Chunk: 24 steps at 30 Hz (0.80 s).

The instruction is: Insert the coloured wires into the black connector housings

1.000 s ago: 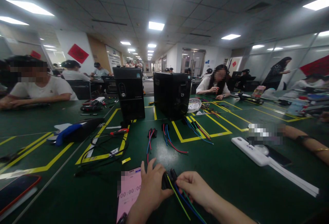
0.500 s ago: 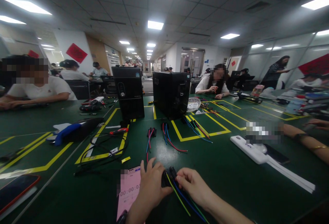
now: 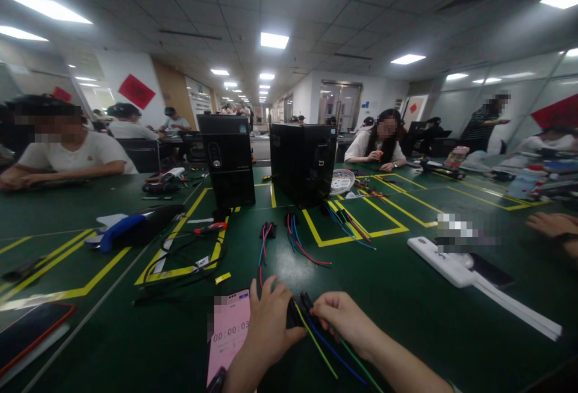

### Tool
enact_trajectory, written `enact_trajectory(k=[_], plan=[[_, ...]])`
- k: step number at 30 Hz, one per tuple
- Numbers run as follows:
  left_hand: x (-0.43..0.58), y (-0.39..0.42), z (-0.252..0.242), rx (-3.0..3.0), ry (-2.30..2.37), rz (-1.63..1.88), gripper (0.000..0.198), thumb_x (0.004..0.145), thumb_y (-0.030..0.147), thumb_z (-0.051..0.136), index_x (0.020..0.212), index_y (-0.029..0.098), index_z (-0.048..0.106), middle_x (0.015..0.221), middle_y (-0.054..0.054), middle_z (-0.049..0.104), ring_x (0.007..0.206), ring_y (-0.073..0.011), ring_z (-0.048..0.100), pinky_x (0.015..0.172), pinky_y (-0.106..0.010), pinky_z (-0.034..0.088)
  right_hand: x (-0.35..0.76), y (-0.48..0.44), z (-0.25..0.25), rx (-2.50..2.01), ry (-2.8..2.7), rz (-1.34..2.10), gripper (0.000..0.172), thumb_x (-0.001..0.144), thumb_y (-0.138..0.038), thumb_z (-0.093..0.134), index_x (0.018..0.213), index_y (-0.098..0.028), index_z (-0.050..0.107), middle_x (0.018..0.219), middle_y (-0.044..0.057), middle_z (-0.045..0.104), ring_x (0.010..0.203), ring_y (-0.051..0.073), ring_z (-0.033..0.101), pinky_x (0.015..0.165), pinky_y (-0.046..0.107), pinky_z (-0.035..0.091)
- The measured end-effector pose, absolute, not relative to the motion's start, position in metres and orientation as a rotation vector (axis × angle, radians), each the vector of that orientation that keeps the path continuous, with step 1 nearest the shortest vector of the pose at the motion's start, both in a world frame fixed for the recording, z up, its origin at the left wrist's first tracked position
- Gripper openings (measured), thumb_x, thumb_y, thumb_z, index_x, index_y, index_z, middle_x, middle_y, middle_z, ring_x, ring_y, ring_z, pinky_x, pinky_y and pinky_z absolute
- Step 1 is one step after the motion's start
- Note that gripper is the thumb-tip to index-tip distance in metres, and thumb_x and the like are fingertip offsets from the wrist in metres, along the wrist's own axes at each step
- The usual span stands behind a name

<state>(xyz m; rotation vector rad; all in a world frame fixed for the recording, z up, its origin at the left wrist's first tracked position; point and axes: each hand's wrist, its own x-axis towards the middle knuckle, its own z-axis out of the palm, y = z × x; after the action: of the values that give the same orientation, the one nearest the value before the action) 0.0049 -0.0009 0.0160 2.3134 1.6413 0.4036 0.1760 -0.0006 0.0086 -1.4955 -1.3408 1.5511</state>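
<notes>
Phone timer reads 00:00:03
Beside it, the left hand grips black connectors trailing coloured wires; the right hand pinches them too.

green wire swung right; co-worker's hand drawn back

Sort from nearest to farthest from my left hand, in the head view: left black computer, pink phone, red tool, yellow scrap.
1. Pink phone, immediately left.
2. Yellow scrap, ahead-left.
3. Red tool, beyond the scrap.
4. Left black computer, farthest ahead.
</notes>
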Motion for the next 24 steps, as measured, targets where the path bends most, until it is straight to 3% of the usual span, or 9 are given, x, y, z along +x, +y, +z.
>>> enact_trajectory(k=[8, 15, 24], plan=[[0.006, -0.001, 0.0146, 2.331, 1.646, 0.413, 0.039, 0.058, 0.048, 0.062, 0.089, 0.026, 0.055, 0.106, 0.0, 0.056, 0.122, -0.028, 0.03, 0.104, -0.052, 0.001, 0.175, -0.003, 0.0099, -1.383, -1.434, 1.522, 0.014, 0.071, -0.028, 0.052, 0.065, -0.015, 0.053, 0.046, -0.008, 0.043, 0.034, 0.003, 0.031, 0.035, 0.017, 0.019], [0.0061, -0.0031, 0.019, 2.318, 1.671, 0.365, 0.041, 0.059, 0.048, 0.061, 0.093, 0.026, 0.055, 0.109, 0.0, 0.055, 0.123, -0.0274, 0.029, 0.105, -0.051, 0.002, 0.1816, -0.0023, 0.0028, -1.471, -1.458, 1.301, 0.018, 0.074, -0.03, 0.05, 0.063, -0.016, 0.053, 0.047, -0.008, 0.039, 0.035, 0.004, 0.028, 0.038, 0.018, 0.02], [0.0056, -0.0015, 0.0158, 2.352, 1.671, 0.362, 0.041, 0.06, 0.05, 0.061, 0.093, 0.026, 0.054, 0.108, 0.0, 0.055, 0.123, -0.0263, 0.029, 0.105, -0.049, 0.002, 0.1745, -0.0051, 0.0065, -1.446, -1.761, 1.216, 0.02, 0.073, -0.024, 0.048, 0.056, -0.015, 0.054, 0.047, -0.004, 0.045, 0.045, 0.008, 0.038, 0.044, 0.019, 0.027]])
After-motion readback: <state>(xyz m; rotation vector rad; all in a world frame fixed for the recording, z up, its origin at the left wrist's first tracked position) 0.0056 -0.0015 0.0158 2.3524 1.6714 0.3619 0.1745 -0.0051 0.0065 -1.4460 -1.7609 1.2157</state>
